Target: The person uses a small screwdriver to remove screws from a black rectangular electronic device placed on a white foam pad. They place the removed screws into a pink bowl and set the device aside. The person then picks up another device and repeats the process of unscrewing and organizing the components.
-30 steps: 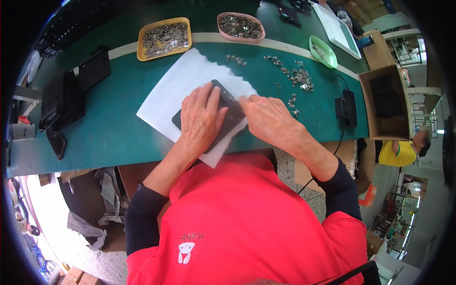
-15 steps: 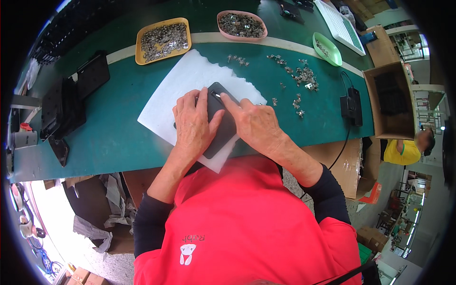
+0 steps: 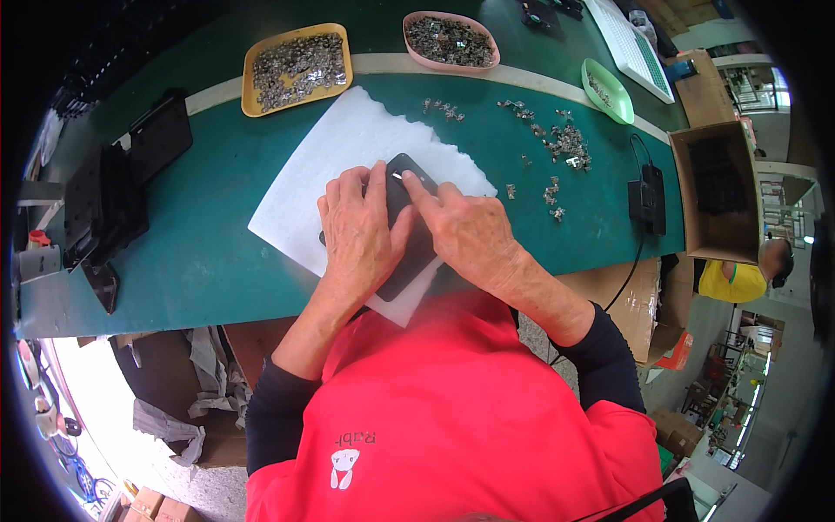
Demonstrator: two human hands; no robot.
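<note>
A flat dark grey panel (image 3: pixel 409 277) with rounded corners lies at a slant on a white foam sheet (image 3: pixel 300 187). My left hand (image 3: pixel 358 230) is bent over its left side, fingertips near the top and thumb on its face, holding it down. A dark rounded bit peeks out beside the left palm; the rest of it is hidden. My right hand (image 3: pixel 474 230) comes in from the right, its index fingertip pressed at a small shiny metal clip (image 3: pixel 397 176) near the panel's top end. The other right fingers are curled under, and the right thumb is mostly hidden.
Small metal clips (image 3: pixel 570 143) lie in loose heaps on the green table (image 3: pixel 200 235). Behind stand a yellow tray (image 3: pixel 248 91), a pink tray (image 3: pixel 496 54) and a green dish (image 3: pixel 622 109), all holding small metal parts. Black plastic parts (image 3: pixel 113 204) sit left, a black adapter (image 3: pixel 646 200) right.
The view has shifted slightly. Both hands stay on the panel in almost the same pose, with the right index finger still at the small metal clip.
</note>
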